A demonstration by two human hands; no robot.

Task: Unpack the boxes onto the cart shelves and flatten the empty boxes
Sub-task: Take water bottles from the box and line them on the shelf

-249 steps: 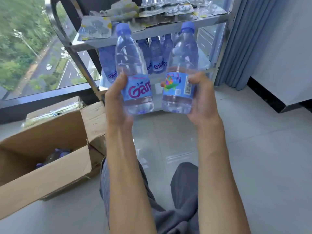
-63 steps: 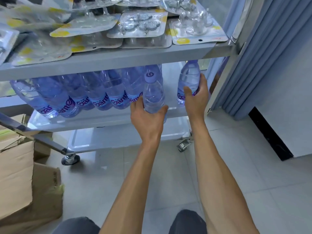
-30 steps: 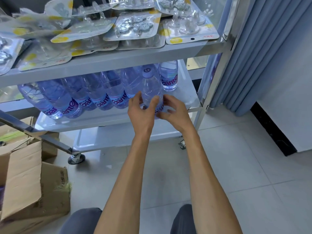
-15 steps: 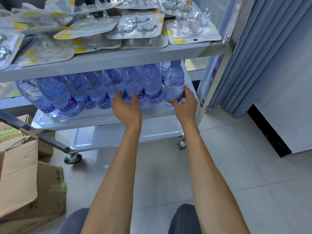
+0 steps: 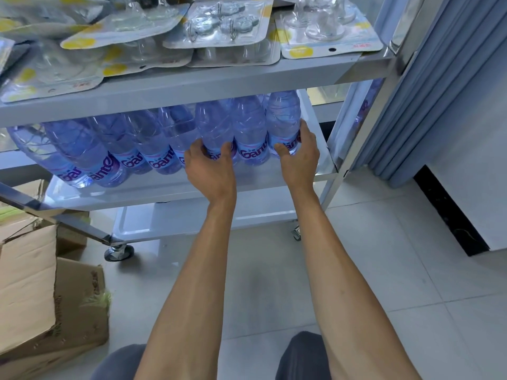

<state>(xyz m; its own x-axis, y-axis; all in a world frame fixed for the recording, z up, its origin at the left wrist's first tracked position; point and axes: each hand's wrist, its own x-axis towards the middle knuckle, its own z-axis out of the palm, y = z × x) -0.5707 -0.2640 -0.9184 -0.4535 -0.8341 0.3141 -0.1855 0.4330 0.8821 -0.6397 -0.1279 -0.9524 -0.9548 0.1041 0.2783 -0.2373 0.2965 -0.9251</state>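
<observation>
A row of several blue water bottles (image 5: 153, 149) stands on the middle shelf (image 5: 164, 193) of a steel cart. My left hand (image 5: 210, 167) curls round the base of one bottle (image 5: 215, 130) near the right end of the row. My right hand (image 5: 299, 154) wraps the rightmost bottle (image 5: 284, 119) from its right side, thumb on the label. A bottle (image 5: 249, 133) stands between those two. An open cardboard box (image 5: 35, 292) sits on the floor at the lower left; its inside is hidden.
The top shelf (image 5: 192, 83) holds several blister packs (image 5: 227, 31) of clear hooks. The bottom shelf (image 5: 175, 223) shows bare white surface. Cart castors (image 5: 119, 252) stand on pale floor tiles. A blue curtain (image 5: 439, 78) hangs at the right, close to the cart's upright post.
Both hands pushed the last bottles into line at the row's right end. The left hand shifted right onto a bottle nearer the end; the right hand stays on the rightmost bottle.
</observation>
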